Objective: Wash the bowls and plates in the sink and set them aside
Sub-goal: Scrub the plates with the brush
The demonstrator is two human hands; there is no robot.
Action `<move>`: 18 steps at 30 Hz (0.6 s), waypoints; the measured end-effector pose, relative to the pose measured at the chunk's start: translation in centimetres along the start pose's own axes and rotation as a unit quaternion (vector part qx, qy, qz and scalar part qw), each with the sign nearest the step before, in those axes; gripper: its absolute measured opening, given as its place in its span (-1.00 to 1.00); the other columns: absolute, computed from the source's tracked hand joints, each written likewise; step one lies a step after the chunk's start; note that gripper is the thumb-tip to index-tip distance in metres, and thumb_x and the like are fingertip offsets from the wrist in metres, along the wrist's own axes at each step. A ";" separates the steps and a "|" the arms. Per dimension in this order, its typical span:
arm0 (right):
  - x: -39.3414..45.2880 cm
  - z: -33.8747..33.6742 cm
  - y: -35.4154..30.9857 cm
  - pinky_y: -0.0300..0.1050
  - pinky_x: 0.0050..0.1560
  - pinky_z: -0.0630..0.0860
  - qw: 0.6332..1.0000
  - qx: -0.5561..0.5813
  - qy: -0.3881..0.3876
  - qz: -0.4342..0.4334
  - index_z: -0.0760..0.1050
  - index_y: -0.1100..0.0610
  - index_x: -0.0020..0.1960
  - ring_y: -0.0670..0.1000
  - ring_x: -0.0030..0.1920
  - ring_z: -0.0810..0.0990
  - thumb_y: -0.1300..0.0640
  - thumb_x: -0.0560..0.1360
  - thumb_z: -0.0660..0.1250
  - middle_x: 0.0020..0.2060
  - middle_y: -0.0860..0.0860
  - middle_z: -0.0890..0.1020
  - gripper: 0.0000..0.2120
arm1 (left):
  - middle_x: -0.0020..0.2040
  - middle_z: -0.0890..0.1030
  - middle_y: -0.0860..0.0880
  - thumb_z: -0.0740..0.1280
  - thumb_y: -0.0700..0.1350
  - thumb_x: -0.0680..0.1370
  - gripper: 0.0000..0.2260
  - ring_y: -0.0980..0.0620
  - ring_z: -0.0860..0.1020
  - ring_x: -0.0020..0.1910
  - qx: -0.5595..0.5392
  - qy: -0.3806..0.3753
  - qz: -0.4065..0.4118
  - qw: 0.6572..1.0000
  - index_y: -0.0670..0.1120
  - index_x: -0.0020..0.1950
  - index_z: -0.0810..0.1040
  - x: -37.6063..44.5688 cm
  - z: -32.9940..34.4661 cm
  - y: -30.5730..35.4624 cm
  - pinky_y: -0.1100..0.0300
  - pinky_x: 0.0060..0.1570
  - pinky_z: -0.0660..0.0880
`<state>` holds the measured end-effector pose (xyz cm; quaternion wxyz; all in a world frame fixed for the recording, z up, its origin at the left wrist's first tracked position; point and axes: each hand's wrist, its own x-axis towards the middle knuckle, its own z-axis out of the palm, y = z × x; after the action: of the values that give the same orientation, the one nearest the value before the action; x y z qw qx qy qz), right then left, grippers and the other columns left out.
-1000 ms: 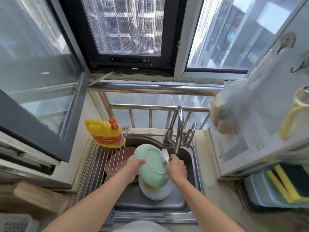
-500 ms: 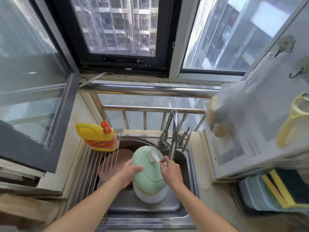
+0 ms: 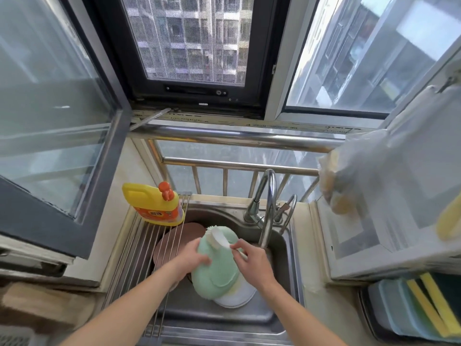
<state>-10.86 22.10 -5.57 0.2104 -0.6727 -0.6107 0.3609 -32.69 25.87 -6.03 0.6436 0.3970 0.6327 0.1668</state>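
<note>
From the head camera, looking down, a pale green ceramic bowl [image 3: 217, 265] is held upside down and tilted over the stainless steel sink [image 3: 287, 248], its base ring facing up toward the camera. The left hand [image 3: 192, 255] grips the bowl's left edge, fingers curled round the rim, while the right hand [image 3: 252, 260] sits just to the bowl's right, its fingers pinching the handle of a white dish brush [image 3: 219, 237]; the brush head lies against the upper part of the bowl's outer wall. The two hands are close together, with the bowl between them. Directly under the bowl, partly covered by it, a white round plate [image 3: 237, 297] rests in the sink basin. Behind the left hand a brown round plate [image 3: 189, 233] leans in the basin, seen through the bars of a metal roll-up drying rack [image 3: 139, 245] that spans the sink's left side. A yellow dish soap bottle with an orange cap [image 3: 154, 203] stands at the rack's far end. The curved chrome faucet [image 3: 268, 206] rises at the sink's back right, its spout ending just beyond the right hand. On the right, below the tabletop edge, a yellow and dark green sponge [image 3: 434, 303] lies on light blue containers [image 3: 389, 305].
</note>
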 end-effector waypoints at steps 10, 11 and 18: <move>0.9 -1.7 -0.5 -0.03 -0.18 0.56 0.995 -0.030 -0.084 0.040 0.51 -0.21 0.01 0.00 -0.21 0.65 -0.15 0.54 0.26 -0.19 0.01 0.69 -0.90 | 0.10 0.71 -0.01 0.45 -0.32 0.34 -0.45 -0.01 0.68 0.09 0.079 -0.055 0.028 0.995 0.03 0.29 0.55 -0.3 0.1 -1.5 -0.11 0.13 0.61; 0.9 -2.0 -0.7 -0.03 -0.18 0.55 0.995 -0.038 -0.084 0.044 0.51 -0.18 0.03 0.01 -0.23 0.63 -0.13 0.54 0.25 -0.18 0.03 0.68 -0.89 | 0.10 0.71 0.00 0.45 -0.32 0.35 -0.46 0.01 0.68 0.09 0.086 -0.056 0.028 0.994 0.04 0.29 0.55 -0.3 0.2 -1.7 -0.10 0.13 0.61; 0.6 -2.0 -0.3 -0.04 -0.20 0.55 0.995 -0.027 -0.047 0.089 0.52 -0.15 0.00 0.07 -0.16 0.65 -0.08 0.56 0.24 -0.21 -0.04 0.63 -0.90 | 0.06 0.72 0.00 0.48 -0.28 0.41 -0.57 0.01 0.69 0.04 0.085 -0.043 0.025 0.995 0.01 0.23 0.57 0.0 1.8 -2.2 -0.09 0.13 0.61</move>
<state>-9.58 23.08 -4.21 0.1306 -0.7121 -0.5672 0.3925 -31.63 23.96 -7.89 0.6301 0.4728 0.6059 0.1109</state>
